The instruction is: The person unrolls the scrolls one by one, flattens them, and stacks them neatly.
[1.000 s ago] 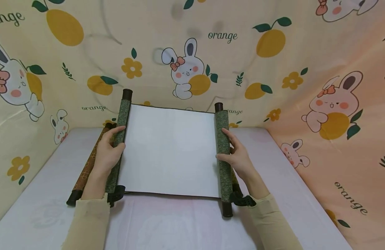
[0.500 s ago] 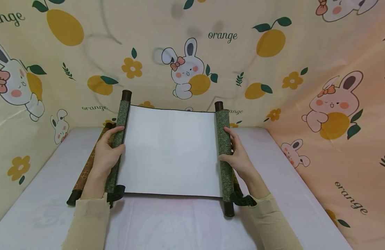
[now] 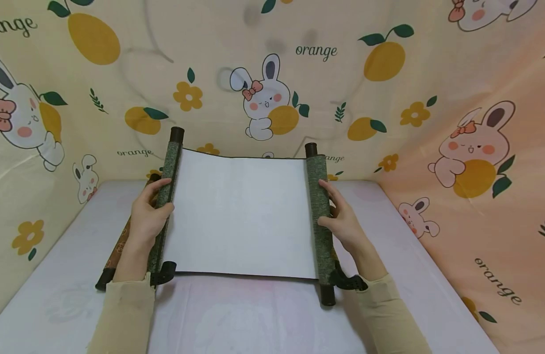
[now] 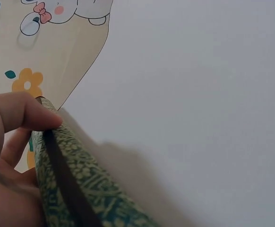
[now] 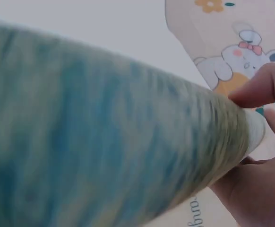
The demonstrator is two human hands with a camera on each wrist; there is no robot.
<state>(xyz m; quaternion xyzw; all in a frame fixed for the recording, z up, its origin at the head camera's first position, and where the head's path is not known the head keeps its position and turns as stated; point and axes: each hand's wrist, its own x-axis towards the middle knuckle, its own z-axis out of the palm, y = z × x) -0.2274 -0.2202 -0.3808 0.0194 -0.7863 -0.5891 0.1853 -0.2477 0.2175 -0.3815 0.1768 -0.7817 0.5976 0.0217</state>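
Between my hands a hanging scroll (image 3: 245,216) is held partly unrolled, its bare white sheet facing me. My left hand (image 3: 148,216) grips the thin green-patterned left rod (image 3: 171,160), which has a dark end cap. In the left wrist view, the thumb and fingers pinch that brocade edge (image 4: 95,184), marked by a dark stripe. On the other side, my right hand (image 3: 347,226) holds the thicker green roll (image 3: 320,196), fingertips and thumb on its face. The right wrist view shows this roll (image 5: 118,132) blurred by motion, held in the curled fingers.
A brown patterned rolled scroll (image 3: 119,248) with dark ends lies left of my left hand. Behind the right roll, a yellowish piece (image 3: 335,253) is mostly hidden. The white-covered table (image 3: 245,319) meets a printed cloth backdrop (image 3: 321,78). Dark straps (image 3: 347,281) circle the wrists.
My right hand has moved slightly right with the thicker roll, turning it, and my left hand slightly left. The white sheet between them has grown wider.
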